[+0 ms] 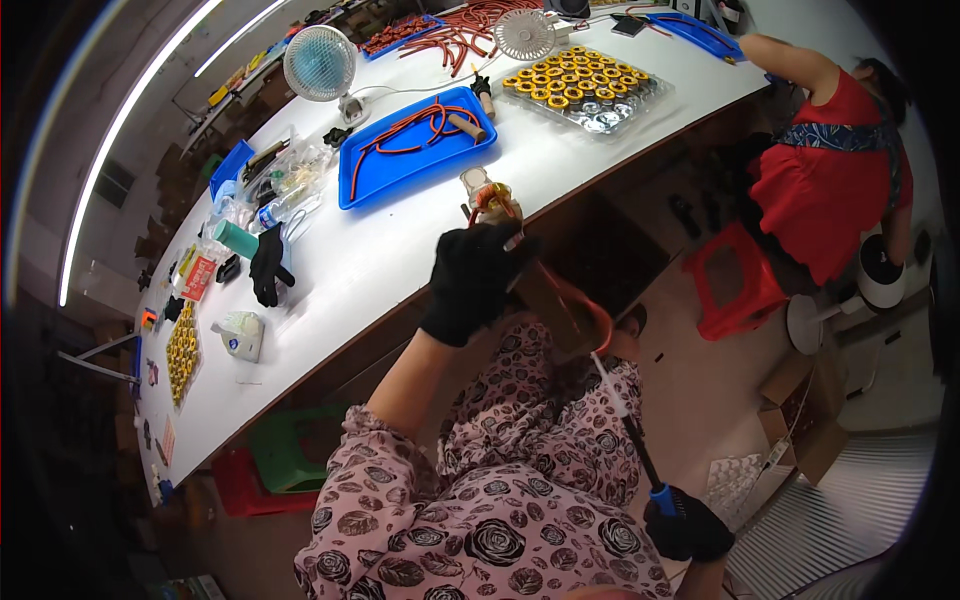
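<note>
Fingers of the black-gloved left hand [478, 283] in the head view curl around an orange-and-yellow wire-wound piece [497, 204], near the edge of a white tabletop [370, 265]. The black-gloved right hand [690, 526] grips a long, blue-handled tool with a dark shaft [640, 450]; whether its pale tip touches the looped orange-red wire [603, 325] I cannot tell.

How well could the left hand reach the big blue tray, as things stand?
Probably yes: white tabletop separates the left hand from the big blue tray, though that hand grips an orange-coloured piece.
</note>
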### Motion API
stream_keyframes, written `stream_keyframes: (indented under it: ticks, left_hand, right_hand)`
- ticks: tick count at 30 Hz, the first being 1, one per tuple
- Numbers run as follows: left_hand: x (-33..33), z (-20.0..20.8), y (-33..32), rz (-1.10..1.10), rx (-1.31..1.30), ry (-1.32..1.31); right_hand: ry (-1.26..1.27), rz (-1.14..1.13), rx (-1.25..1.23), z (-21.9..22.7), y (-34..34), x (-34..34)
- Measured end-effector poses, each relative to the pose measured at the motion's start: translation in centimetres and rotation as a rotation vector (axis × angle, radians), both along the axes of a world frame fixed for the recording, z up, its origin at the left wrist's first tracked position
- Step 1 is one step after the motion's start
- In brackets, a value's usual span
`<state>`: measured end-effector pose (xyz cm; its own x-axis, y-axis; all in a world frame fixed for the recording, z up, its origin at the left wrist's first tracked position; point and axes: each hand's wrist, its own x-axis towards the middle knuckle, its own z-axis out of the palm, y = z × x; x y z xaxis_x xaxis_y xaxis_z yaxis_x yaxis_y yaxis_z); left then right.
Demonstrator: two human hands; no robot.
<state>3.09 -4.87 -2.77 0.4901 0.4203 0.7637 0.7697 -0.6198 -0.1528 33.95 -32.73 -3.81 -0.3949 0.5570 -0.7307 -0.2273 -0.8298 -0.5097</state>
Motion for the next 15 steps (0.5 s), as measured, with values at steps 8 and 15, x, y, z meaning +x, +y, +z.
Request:
stream_keyframes:
  ticks: [8, 15]
  left_hand:
    - [-0.6, 4.1, 6.3, -0.077, 0.126, -0.02]
    - [-2.4, 1.4, 14.0, -0.027, -0.103, -0.311]
  right_hand:
    - [-0.917, -0.017, 1.053, -4.8, 4.8, -5.2]
    - [-1.067, 0.076, 1.265, -6.7, 13.3, -12.1]
